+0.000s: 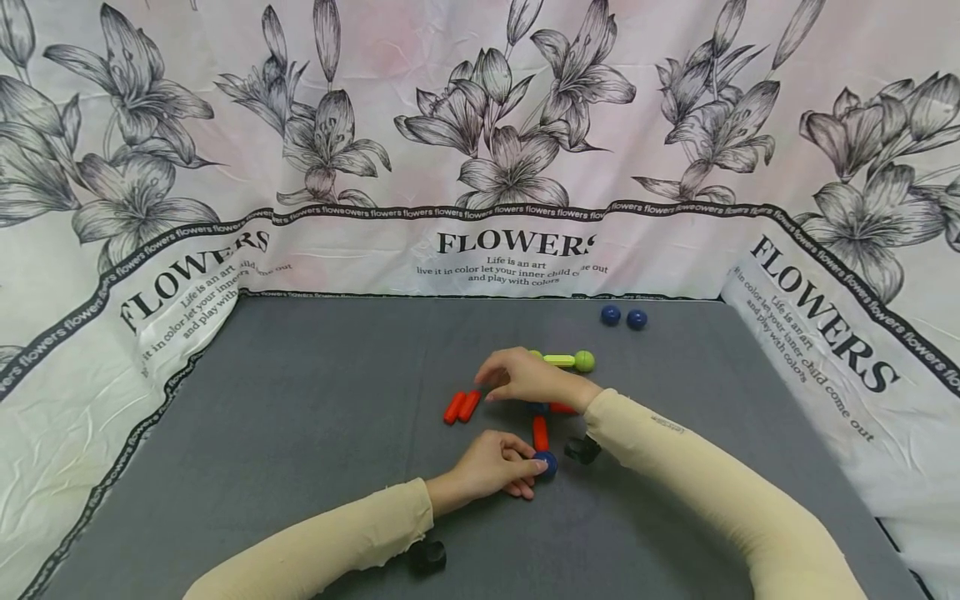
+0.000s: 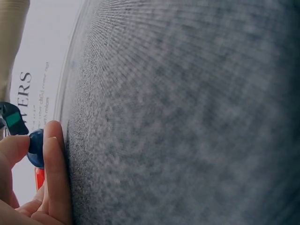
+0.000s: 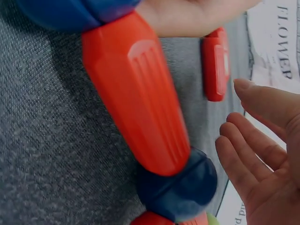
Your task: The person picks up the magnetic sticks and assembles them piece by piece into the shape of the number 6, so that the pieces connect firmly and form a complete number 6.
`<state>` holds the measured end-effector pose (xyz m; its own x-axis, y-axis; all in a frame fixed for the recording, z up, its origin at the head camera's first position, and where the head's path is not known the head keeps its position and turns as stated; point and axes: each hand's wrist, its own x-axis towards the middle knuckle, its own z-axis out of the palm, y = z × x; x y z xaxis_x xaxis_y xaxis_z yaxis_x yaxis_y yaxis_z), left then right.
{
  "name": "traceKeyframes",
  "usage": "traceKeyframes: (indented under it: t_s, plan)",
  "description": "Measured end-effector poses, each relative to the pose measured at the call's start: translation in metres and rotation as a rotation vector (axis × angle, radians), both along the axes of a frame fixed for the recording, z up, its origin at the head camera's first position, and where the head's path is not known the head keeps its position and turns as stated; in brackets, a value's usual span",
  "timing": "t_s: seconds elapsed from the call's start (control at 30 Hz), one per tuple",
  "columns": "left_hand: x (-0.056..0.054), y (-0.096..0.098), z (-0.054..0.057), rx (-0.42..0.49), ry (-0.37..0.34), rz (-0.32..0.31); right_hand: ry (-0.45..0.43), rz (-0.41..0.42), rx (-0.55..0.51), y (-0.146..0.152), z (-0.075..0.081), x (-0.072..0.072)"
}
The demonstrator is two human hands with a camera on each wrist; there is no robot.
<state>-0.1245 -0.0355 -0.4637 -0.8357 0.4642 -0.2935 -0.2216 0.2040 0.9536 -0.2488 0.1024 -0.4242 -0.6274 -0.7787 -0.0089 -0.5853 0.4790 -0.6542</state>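
Observation:
My left hand (image 1: pixel 487 471) pinches a blue ball (image 1: pixel 551 465) between thumb and fingers, low over the grey tabletop. A red rod (image 3: pixel 138 93) joins that ball to another blue ball (image 3: pixel 180 187), as the right wrist view shows. Another red rod (image 1: pixel 562 408) extends from this second ball, partly behind my right forearm. Above the joined pieces, my right hand (image 1: pixel 534 377) hovers with fingers loosely bent and nothing in them. Its fingertips are close to two loose red rods (image 1: pixel 469 406) lying side by side.
Beyond my right hand lies a yellow-green rod (image 1: pixel 558 361) with a green ball (image 1: pixel 584 361) at its right end; its left end is partly covered. Two blue balls (image 1: pixel 611 315) rest near the table's back edge. A flower-printed cloth (image 1: pixel 517 250) borders the back and sides.

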Motion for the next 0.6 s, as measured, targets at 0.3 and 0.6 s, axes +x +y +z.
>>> traceKeyframes:
  t_s: [0.3,0.6]
  plan:
    - [0.000,0.000,0.000,-0.005,0.005,-0.002,0.054,0.069,0.052,-0.011,-0.009,-0.002]
    - [0.000,-0.001,0.000,-0.005,0.004,-0.005,0.146,0.092,0.104,-0.017,-0.013,-0.001]
